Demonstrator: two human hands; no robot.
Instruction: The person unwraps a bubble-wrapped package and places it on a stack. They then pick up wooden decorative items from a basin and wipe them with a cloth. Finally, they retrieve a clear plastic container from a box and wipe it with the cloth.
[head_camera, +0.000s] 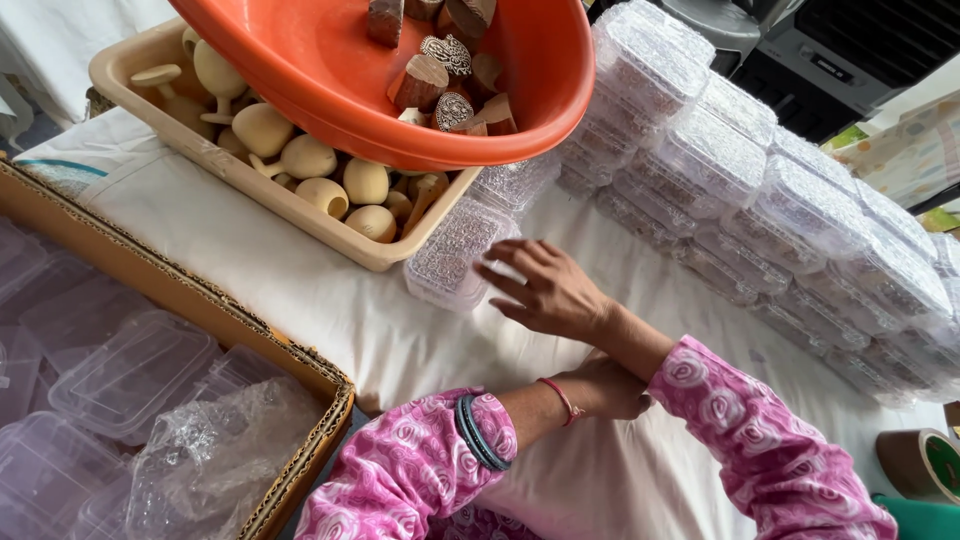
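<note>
My right hand (545, 290) lies with spread fingers on the white cloth (330, 300). Its fingertips touch the near side of a small clear plastic box (450, 258) with a patterned filling. That box stands against the beige tray (250, 185). My left hand (600, 385) rests on the cloth under my right forearm, and its fingers are hidden. Both arms wear pink flowered sleeves. The left wrist carries dark bangles and a red thread.
An orange basin (330, 90) of carved wooden blocks tilts over the beige tray of pale wooden cups. Stacks of filled clear boxes (760, 190) line the right side. A cardboard carton (200, 300) of empty clear containers stands at left. A tape roll (920, 465) sits bottom right.
</note>
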